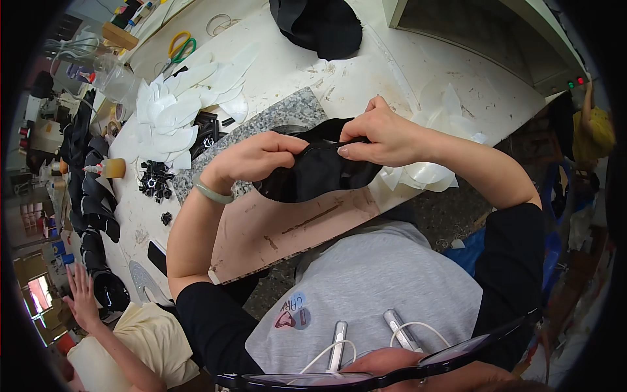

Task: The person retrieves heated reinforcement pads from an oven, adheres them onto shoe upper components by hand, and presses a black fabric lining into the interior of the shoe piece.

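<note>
A black shoe upper (313, 176), partly shiny, is stretched between my two hands over the near edge of the table. My left hand (258, 157) pinches its upper edge on the left, thumb and fingers pressed together. On the right, my right hand (379, 135) grips the same edge, with the thumb in front and the fingers curled. Beneath and behind the upper lies a speckled grey stone slab (287, 108). Small black strips (208, 130) lie near the slab's left side, close to white sole-shaped pieces (173, 121).
Small black parts (155, 181) and a bottle of yellowish liquid (114, 168) are at left, near a row of black uppers (96, 196). Scissors (179, 49) and black pieces (320, 29) lie farther back. A metal-cased machine (470, 39) stands far right. A co-worker's hand (81, 297) is lower left.
</note>
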Action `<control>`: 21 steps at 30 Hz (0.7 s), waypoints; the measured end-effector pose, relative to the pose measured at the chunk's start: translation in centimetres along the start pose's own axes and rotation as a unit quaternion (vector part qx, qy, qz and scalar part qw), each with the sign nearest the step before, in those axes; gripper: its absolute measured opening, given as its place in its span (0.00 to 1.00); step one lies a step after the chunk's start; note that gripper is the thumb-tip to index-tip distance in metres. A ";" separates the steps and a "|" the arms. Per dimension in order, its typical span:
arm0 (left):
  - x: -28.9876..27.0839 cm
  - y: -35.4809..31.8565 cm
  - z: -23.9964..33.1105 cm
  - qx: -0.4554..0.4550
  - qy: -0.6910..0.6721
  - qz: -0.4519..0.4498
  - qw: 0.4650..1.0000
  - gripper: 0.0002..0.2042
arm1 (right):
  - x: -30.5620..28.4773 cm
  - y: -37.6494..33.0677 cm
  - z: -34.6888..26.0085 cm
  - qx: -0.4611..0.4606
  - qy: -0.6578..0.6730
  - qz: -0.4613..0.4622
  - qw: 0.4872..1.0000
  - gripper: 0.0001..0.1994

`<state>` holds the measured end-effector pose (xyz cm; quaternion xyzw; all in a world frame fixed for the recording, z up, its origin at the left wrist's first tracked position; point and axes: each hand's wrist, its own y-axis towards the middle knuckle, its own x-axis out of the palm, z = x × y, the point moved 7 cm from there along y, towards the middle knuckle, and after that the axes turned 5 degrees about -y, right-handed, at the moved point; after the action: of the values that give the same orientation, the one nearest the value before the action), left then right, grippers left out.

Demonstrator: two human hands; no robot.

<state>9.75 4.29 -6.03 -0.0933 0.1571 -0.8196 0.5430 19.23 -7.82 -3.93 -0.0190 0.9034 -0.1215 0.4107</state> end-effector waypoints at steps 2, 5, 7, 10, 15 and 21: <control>-0.1 -0.5 0.2 -0.003 0.002 0.040 0.999 0.17 | 0.0 0.0 -0.1 -0.006 0.002 0.003 1.000 0.13; -0.1 -0.7 0.2 0.042 -0.037 0.077 0.995 0.13 | 0.1 0.0 -0.3 -0.009 0.002 -0.004 1.000 0.14; 0.5 -0.8 0.8 0.090 -0.078 0.076 0.990 0.11 | 0.4 0.1 -0.4 -0.005 0.000 -0.015 1.000 0.14; 1.7 -0.8 0.6 0.009 0.037 0.090 0.995 0.10 | 0.9 0.0 -0.3 -0.009 -0.010 -0.020 1.000 0.16; 2.5 -0.8 2.6 0.113 0.188 0.149 0.964 0.12 | 1.3 -0.6 -2.0 -0.136 -0.042 0.071 0.987 0.13; 3.0 -1.1 3.4 0.201 0.264 0.191 0.924 0.07 | 1.8 0.4 -3.2 -0.055 -0.169 0.004 0.984 0.09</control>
<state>8.74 1.40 -2.55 0.2698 0.1417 -0.7094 0.6355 15.68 -7.04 -3.32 -0.0583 0.8266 -0.0653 0.5559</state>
